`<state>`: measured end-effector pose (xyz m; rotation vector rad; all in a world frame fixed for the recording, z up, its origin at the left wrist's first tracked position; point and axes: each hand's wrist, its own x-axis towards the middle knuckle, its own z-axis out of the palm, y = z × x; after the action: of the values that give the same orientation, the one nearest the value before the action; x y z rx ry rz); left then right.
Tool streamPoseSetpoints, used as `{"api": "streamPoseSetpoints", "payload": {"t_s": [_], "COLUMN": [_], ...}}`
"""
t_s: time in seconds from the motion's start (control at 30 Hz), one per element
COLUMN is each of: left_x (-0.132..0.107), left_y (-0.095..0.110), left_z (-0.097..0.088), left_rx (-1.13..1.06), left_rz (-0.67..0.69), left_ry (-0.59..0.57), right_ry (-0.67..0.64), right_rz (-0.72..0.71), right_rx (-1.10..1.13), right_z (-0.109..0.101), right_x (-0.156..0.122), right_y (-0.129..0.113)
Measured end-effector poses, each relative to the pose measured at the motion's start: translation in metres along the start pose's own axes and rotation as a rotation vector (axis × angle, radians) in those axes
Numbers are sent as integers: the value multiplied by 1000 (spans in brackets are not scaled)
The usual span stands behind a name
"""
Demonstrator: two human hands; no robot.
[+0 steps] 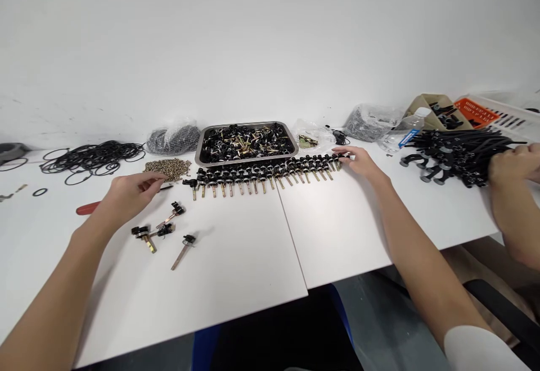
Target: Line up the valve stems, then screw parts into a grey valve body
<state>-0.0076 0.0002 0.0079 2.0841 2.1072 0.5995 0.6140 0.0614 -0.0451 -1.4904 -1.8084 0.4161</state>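
A long row of black-headed brass pins lies across the white table in front of a metal tray full of the same parts. My right hand rests at the right end of that row, fingers together on the last pin. My left hand hovers palm down near a heap of small brass pieces, its fingers curled and pinched; what they hold is hidden. Three loose pins lie just below the left hand.
Black rubber rings spread at the left, with a red-handled tool beside them. Plastic bags of parts sit behind. At the right another person's hand touches a pile of black parts; an orange and white basket stands behind.
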Motion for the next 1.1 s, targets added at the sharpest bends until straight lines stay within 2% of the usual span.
{"api": "streamPoseSetpoints", "payload": {"t_s": [0.17, 0.33, 0.73, 0.9, 1.1], "left_x": [0, -1, -1, 0, 1], "left_y": [-5, -4, -3, -11, -13], "left_z": [2, 2, 1, 4, 5], "left_rx": [-3, -8, -27, 5, -2], "left_rz": [23, 23, 17, 46, 69], "left_ry": [15, 18, 5, 13, 10], "right_ry": [37, 46, 60, 56, 34], "right_rz": [80, 139, 121, 94, 2], "right_rx": [11, -6, -37, -37, -138], "right_z": [-7, -4, -4, -2, 6], "right_x": [-3, -3, -5, -4, 2], "right_y": [6, 13, 9, 2, 7]}}
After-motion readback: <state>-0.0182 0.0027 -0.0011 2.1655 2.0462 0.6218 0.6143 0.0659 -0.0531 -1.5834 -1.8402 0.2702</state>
